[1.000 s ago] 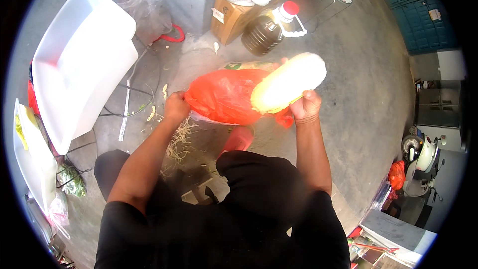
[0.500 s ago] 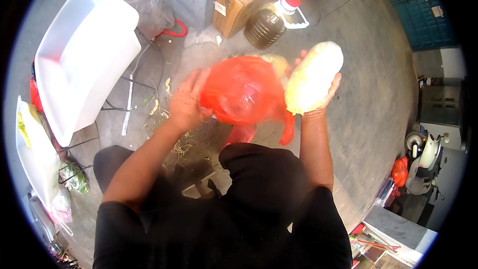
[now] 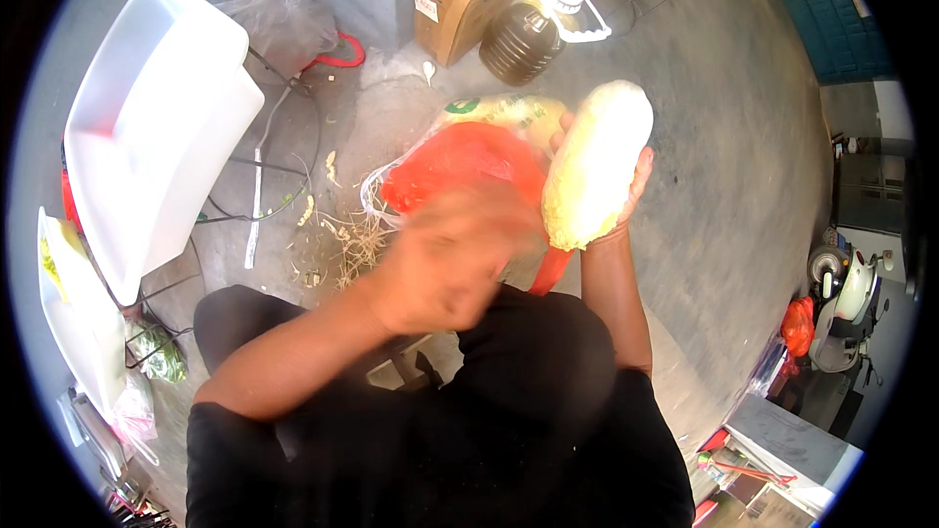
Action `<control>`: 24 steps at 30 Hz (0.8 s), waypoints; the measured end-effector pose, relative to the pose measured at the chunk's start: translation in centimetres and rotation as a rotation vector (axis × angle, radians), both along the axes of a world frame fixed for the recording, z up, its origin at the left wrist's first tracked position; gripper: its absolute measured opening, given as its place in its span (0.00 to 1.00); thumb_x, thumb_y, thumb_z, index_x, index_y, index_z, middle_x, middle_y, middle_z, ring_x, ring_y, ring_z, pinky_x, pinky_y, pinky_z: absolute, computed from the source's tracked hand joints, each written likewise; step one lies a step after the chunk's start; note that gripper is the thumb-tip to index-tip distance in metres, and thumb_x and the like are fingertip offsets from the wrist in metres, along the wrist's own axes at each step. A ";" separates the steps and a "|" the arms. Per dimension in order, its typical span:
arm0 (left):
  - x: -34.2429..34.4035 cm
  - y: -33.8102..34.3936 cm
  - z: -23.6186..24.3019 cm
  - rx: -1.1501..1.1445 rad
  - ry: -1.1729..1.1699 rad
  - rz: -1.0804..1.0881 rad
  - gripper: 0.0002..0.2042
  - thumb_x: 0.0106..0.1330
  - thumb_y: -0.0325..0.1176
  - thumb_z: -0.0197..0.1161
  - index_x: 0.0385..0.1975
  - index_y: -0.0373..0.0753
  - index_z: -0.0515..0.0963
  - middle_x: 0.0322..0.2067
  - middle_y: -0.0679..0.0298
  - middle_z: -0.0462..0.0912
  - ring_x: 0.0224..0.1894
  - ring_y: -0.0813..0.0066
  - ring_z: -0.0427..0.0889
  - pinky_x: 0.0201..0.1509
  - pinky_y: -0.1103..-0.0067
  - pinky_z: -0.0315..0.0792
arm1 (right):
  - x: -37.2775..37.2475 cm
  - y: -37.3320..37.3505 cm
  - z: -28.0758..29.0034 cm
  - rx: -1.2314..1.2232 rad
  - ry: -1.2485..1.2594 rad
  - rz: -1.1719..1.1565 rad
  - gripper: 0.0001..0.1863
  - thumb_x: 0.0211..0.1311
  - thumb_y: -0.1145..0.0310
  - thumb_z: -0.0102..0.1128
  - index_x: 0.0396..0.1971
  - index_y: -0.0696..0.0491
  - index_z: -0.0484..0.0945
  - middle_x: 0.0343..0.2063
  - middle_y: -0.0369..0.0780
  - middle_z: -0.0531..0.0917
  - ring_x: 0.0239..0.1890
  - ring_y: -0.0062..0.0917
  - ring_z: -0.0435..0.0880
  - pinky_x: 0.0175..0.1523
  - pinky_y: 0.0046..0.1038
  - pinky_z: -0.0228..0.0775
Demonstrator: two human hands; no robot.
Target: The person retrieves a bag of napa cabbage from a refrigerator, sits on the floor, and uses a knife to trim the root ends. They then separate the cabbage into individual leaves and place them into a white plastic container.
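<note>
While right hand [image 3: 635, 194] clasps cabbage [image 3: 598, 164] above littered grey floor [image 3: 724, 196], left hand [image 3: 445, 269] hangs apart, grip unclear

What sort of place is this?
Probably a home's garage or ground-floor workspace: a scooter is parked at the right, a jug stands on the bare floor, and the right hand holds a cabbage.

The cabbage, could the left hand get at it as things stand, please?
Probably yes: the left hand, though blurred, is near the cabbage, and nothing visible seems to block its lower end.
</note>
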State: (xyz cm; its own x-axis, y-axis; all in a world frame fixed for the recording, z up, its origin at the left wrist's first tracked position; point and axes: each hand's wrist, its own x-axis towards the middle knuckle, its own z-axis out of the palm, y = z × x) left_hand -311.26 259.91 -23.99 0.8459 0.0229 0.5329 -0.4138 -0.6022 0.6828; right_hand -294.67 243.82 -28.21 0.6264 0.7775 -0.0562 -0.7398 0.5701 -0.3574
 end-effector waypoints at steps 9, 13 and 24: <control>3.7 0.5 -10.7 0.426 0.894 0.199 0.11 0.53 0.28 0.56 0.36 0.36 0.75 0.31 0.53 0.79 0.37 0.55 0.79 0.39 0.66 0.73 | 0.4 -0.5 -0.1 -0.091 -0.038 0.014 0.40 0.55 0.40 0.49 0.58 0.56 0.62 0.52 0.51 0.71 0.47 0.43 0.75 0.50 0.42 0.72; 0.9 1.6 -8.5 0.270 0.837 -0.020 0.09 0.53 0.25 0.55 0.35 0.36 0.74 0.28 0.56 0.79 0.32 0.56 0.80 0.35 0.69 0.73 | 0.8 -1.3 -1.6 -0.089 0.023 0.037 0.39 0.55 0.42 0.50 0.58 0.56 0.63 0.52 0.53 0.71 0.47 0.45 0.76 0.48 0.42 0.73; -0.3 9.7 2.2 -0.951 0.454 0.644 0.09 0.63 0.29 0.48 0.40 0.36 0.73 0.30 0.65 0.78 0.29 0.78 0.79 0.29 0.82 0.69 | 0.3 -1.3 -2.0 -0.082 0.002 0.102 0.38 0.56 0.41 0.47 0.58 0.56 0.63 0.51 0.53 0.73 0.49 0.43 0.76 0.52 0.40 0.71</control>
State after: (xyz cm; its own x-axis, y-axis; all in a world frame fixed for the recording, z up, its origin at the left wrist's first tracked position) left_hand -311.60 269.61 -21.79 0.6406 0.7217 -0.2621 0.1628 0.2059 0.9649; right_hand -294.39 242.49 -30.17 0.5443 0.8297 -0.1234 -0.7931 0.4610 -0.3981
